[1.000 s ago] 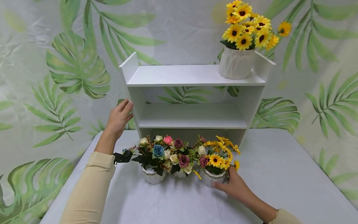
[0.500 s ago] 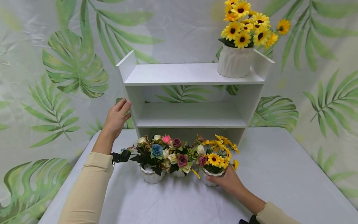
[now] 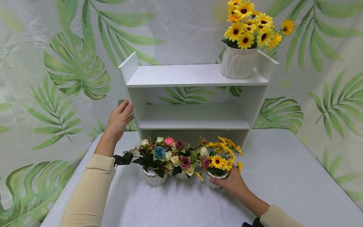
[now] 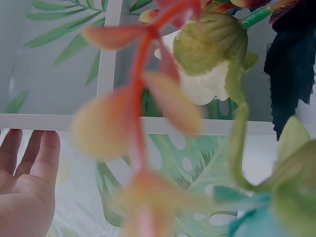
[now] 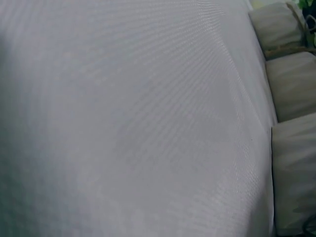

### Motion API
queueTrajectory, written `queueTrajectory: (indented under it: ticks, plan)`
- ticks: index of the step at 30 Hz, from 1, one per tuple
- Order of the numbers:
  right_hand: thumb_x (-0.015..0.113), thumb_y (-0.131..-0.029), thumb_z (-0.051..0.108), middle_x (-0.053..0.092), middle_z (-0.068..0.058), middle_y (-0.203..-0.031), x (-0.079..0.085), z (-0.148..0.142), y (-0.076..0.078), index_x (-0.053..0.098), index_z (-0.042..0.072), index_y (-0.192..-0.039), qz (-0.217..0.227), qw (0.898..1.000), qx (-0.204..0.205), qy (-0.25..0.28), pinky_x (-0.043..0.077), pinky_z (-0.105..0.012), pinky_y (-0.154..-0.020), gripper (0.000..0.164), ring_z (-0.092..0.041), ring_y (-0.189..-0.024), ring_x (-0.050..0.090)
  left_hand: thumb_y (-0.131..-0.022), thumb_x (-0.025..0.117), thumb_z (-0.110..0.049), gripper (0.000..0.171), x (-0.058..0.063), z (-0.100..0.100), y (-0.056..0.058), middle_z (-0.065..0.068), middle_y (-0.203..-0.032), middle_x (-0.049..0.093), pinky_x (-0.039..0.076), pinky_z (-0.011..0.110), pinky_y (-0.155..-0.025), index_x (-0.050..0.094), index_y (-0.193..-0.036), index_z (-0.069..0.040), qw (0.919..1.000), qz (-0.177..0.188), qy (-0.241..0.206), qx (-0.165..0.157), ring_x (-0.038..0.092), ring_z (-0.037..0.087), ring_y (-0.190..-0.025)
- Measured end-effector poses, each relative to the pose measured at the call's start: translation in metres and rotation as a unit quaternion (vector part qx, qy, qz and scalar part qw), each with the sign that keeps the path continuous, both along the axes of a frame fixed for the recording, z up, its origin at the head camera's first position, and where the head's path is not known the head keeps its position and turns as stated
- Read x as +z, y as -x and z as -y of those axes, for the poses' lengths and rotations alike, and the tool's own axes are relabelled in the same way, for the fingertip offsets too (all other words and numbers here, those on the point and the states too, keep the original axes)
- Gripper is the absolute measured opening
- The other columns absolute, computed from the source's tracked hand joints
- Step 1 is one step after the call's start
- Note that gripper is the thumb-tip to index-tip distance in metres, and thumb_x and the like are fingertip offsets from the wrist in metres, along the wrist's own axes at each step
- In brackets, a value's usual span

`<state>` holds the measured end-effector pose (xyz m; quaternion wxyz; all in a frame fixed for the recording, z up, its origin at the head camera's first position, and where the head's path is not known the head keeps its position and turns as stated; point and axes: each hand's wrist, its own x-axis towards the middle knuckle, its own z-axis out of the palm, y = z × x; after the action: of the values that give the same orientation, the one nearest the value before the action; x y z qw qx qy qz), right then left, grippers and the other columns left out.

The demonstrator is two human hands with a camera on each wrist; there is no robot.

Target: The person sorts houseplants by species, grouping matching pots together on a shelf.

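pale table [image 3: 295, 176] before leafy backdrop [image 3: 80, 67]

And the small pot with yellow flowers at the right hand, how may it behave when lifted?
The scalloped pot looks hard, so probably it is stiff. Its yellow flowers spread wider than it, so tipping seems possible. A purple rose sits close, so they might snag.

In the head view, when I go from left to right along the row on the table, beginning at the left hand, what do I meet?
Left hand → left pot → middle pot → right pot → right hand, which holds that last pot.
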<state>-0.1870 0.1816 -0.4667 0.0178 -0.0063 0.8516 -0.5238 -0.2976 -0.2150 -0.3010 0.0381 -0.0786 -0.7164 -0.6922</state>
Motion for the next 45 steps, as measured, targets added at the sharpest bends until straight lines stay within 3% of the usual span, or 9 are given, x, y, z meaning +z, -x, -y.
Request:
queueTrajectory:
  ticks: [9,13,22,27,39,45]
  plan:
    - [0.088,-0.075,0.031,0.053,-0.016,-0.146,0.008,-0.008,-0.005,0.038,0.007,-0.148,0.014,1.000,-0.009,-0.018,0.046,-0.049,-0.111,0.092,-0.033,-0.135,0.052,-0.102,0.049,-0.040,0.066,-0.003,-0.001,0.001,0.006,-0.166,0.023,0.026,0.046,-0.126,0.027,-0.158,-0.015,1.0000,-0.001,0.006,0.004,0.024,0.024,-0.153]
    - [0.087,-0.076,0.035,0.050,-0.018,-0.147,0.023,-0.016,-0.006,0.035,0.006,-0.149,0.015,0.999,-0.009,-0.037,0.046,-0.052,-0.111,0.094,-0.036,-0.136,0.050,-0.102,0.050,-0.042,0.066,-0.003,0.000,0.002,0.006,-0.166,0.023,0.026,0.047,-0.126,0.027,-0.158,-0.016,0.9999,-0.003,0.010,0.003,0.024,0.024,-0.154]
    - [0.084,-0.079,0.035,0.049,-0.020,-0.147,0.054,-0.031,-0.006,0.034,0.005,-0.150,-0.046,0.997,-0.012,-0.059,0.046,-0.057,-0.109,0.092,-0.039,-0.135,0.049,-0.103,0.049,-0.040,0.065,0.000,0.000,0.002,0.007,-0.166,0.023,0.025,0.047,-0.126,0.027,-0.158,-0.015,0.9999,-0.010,0.011,0.002,0.024,0.025,-0.153]
    - [0.084,-0.079,0.035,0.050,-0.018,-0.146,0.069,-0.032,-0.007,0.034,0.006,-0.150,-0.053,0.997,-0.009,-0.056,0.046,-0.056,-0.108,0.091,-0.037,-0.135,0.050,-0.103,0.048,-0.039,0.064,0.000,-0.001,0.000,0.007,-0.166,0.022,0.025,0.047,-0.126,0.026,-0.159,-0.015,0.9999,-0.005,0.011,0.002,0.023,0.024,-0.154]
    - [0.083,-0.081,0.036,0.052,-0.017,-0.143,0.132,-0.024,-0.010,0.035,0.008,-0.150,-0.076,0.994,0.021,-0.073,0.052,-0.056,-0.102,0.089,-0.036,-0.128,0.055,-0.104,0.048,-0.039,0.064,0.000,0.001,0.000,0.005,-0.167,0.020,0.024,0.047,-0.126,0.025,-0.159,-0.016,1.0000,0.000,0.007,-0.003,0.021,0.023,-0.155]
    - [0.085,-0.078,0.034,0.050,-0.014,-0.145,0.170,-0.014,-0.008,0.032,0.009,-0.150,-0.093,0.993,0.034,-0.060,0.047,-0.057,-0.108,0.093,-0.034,-0.131,0.052,-0.104,0.047,-0.038,0.063,-0.001,0.001,0.000,0.005,-0.167,0.020,0.023,0.048,-0.126,0.025,-0.159,-0.017,1.0000,0.001,0.006,-0.005,0.021,0.024,-0.155]
